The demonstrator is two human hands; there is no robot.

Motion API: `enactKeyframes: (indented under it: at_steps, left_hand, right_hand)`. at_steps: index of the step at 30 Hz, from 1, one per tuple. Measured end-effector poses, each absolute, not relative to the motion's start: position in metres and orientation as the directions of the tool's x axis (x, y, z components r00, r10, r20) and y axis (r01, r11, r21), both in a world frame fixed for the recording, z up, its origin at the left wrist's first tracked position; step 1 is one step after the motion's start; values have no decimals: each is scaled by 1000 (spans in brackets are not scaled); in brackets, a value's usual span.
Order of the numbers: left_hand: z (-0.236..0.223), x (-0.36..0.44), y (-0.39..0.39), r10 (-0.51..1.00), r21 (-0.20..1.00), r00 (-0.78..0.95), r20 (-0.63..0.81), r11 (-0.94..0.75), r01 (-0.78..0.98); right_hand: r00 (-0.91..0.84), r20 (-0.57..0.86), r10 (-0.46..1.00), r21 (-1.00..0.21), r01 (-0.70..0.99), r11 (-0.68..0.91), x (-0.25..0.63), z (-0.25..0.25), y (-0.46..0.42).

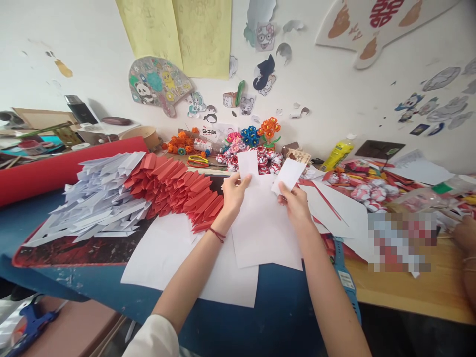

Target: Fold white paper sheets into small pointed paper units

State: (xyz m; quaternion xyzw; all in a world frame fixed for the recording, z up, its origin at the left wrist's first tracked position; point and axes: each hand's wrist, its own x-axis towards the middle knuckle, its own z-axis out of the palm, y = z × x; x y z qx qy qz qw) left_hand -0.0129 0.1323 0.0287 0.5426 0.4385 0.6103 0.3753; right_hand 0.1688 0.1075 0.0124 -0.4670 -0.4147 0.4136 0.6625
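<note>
My left hand (233, 193) pinches a small white paper slip (248, 163) and holds it upright above the table. My right hand (295, 203) pinches a second white paper piece (288, 174), tilted to the right. Both hands hover over larger white sheets (262, 233) lying on the blue table cover (275, 307). A red thread bracelet sits on my left wrist. To the left lie a row of folded red paper pieces (178, 191) and a heap of folded white paper pieces (102, 198).
A red roll (44, 171) lies at the far left. Paper flowers (256, 136), scissors (197, 160) and a yellow bottle (336, 154) stand by the wall. Another person's hand (466, 233) rests at the right edge on the wooden table (409, 292). A blue glue gun (31, 322) lies lower left.
</note>
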Motion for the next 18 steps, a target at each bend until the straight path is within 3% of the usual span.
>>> enactKeyframes:
  at_steps: [5,12,18]
  left_hand:
    - [26,-3,128,930,932,57,364,-362,-30]
    - [27,-1,125,917,834,90,388,-391,389]
    - [22,2,124,900,735,83,428,-400,547]
  right_hand:
    - [115,175,978,-980,-71,184,163,12,105]
    - [-104,121,987,-991,38,125,156,17,100]
    - [-157,100,983,-983,136,122,154,13,99]
